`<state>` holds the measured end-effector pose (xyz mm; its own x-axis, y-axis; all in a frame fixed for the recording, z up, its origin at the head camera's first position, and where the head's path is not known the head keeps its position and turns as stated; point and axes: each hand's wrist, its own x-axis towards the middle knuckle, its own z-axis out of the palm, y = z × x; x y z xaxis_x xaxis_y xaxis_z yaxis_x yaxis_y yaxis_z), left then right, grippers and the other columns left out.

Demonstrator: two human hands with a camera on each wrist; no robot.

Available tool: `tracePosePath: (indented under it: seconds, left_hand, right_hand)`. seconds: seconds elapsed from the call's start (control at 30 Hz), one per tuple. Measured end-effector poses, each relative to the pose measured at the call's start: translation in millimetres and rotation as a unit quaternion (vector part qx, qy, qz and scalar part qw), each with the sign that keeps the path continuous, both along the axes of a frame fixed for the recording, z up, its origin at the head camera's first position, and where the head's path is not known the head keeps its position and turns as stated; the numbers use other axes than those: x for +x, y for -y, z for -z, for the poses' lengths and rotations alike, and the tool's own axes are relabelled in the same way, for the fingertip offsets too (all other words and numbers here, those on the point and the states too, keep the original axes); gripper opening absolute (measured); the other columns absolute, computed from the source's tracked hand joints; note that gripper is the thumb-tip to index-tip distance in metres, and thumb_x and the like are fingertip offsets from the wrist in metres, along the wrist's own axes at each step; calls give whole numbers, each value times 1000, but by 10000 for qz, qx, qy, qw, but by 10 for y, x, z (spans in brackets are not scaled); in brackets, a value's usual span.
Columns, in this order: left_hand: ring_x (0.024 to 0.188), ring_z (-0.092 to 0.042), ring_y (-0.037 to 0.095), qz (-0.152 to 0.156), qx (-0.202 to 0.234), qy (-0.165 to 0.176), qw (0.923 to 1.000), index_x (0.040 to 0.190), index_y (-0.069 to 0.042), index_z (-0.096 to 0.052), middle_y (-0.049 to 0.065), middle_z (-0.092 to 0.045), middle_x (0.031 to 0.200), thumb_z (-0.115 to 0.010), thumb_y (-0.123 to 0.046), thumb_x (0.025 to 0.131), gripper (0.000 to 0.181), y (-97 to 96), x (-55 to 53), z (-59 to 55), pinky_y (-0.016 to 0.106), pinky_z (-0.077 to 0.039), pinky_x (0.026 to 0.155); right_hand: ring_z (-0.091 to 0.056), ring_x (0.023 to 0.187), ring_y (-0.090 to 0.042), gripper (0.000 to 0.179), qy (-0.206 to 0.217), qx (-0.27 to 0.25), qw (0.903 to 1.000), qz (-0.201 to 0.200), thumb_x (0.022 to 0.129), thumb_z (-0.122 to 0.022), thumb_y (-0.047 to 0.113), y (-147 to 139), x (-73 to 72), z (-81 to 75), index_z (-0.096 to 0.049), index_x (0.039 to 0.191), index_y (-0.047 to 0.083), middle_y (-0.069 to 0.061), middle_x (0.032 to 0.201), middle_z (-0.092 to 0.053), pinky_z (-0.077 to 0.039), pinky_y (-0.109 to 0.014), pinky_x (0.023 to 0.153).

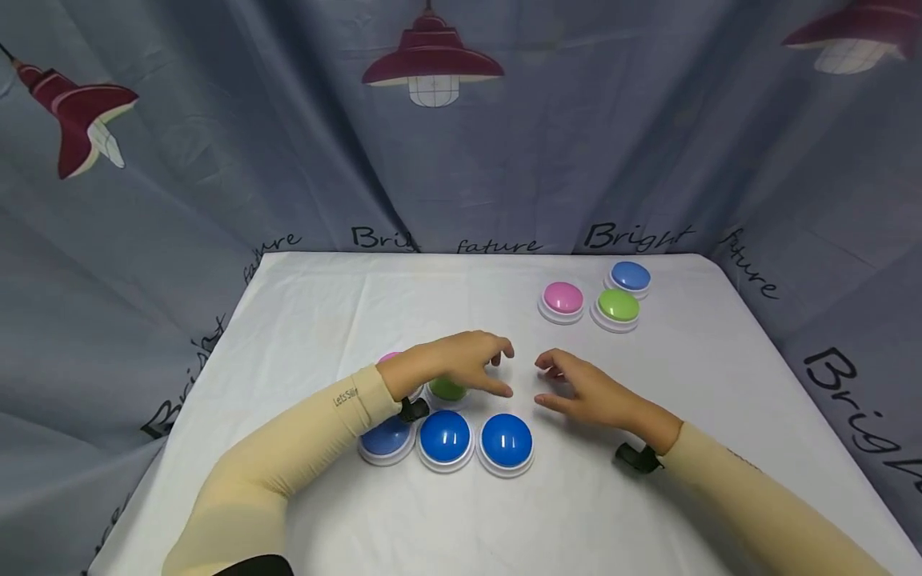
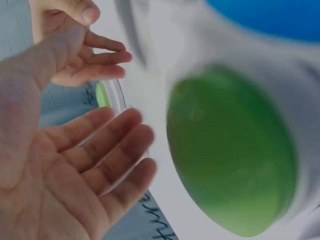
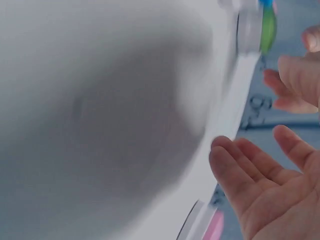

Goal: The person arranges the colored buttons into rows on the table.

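My left hand (image 1: 470,362) hovers over a cluster of round push buttons with white bases, its fingers loosely bent and holding nothing. Under its wrist a green button (image 1: 448,390) is partly covered, and a pink button (image 1: 390,356) barely shows behind the forearm. A duller blue button (image 1: 385,437) and two bright blue buttons, one in the middle (image 1: 445,437) and one at the right (image 1: 507,441), form the front row. Across a small gap, my right hand (image 1: 585,390) is held above the white cloth, facing the left, also with nothing in it.
Toward the back right of the white-covered table (image 1: 310,304) stand three more buttons: pink (image 1: 563,298), green (image 1: 618,306) and blue (image 1: 631,276). A grey curtain (image 1: 288,144) printed with lamps and lettering hangs behind the table and at its sides.
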<state>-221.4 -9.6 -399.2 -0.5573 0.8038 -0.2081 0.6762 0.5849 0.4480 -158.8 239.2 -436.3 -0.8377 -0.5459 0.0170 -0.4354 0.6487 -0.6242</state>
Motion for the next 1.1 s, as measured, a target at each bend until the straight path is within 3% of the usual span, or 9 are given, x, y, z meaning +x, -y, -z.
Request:
tracePosePath:
  seconds: [0.3,0.43,0.73,0.93,1.1]
  left_hand:
    - [107,-59,19,-733,511,-313,9955,134,-6,-54,9,-63,120,-67,-37,94,52,-206,-574,115,31,-48,93]
    - [111,-59,19,-1011,559,-336,9927,134,-7,-53,10,-62,122,-66,-35,94,50,-295,-749,152,32,-47,95]
    - [119,-56,20,-1353,541,-417,9884,137,-7,-51,10,-60,129,-67,-33,94,53,-607,-959,231,31,-44,100]
    - [124,-53,23,-1528,575,-260,9862,142,-6,-46,11,-57,135,-66,-32,95,57,-798,-1075,323,33,-42,104]
    - [127,-51,24,-1711,693,-130,9827,144,-7,-44,11,-55,138,-67,-31,94,60,-846,-1164,353,34,-40,106]
  right_hand:
    - [-60,111,-35,54,-554,301,9943,856,89,-75,24,-232,-527,18,-48,129,-1,-20,124,-58,-49,-51,96]
    - [-58,112,-39,57,-680,338,9917,1033,91,-74,23,-292,-706,8,-44,131,-4,-24,125,-55,-47,-52,97]
    - [-52,115,-41,63,-942,476,9856,1324,88,-75,21,-450,-967,-30,-40,133,-8,-27,127,-53,-43,-55,99]
    - [-45,120,-41,73,-712,884,9785,1721,85,-79,27,-580,-1116,4,-39,135,-6,-26,131,-50,-40,-56,102]
    - [-45,124,-43,77,-508,943,9786,1756,84,-80,28,-592,-1261,12,-36,137,-7,-29,134,-48,-38,-57,104]
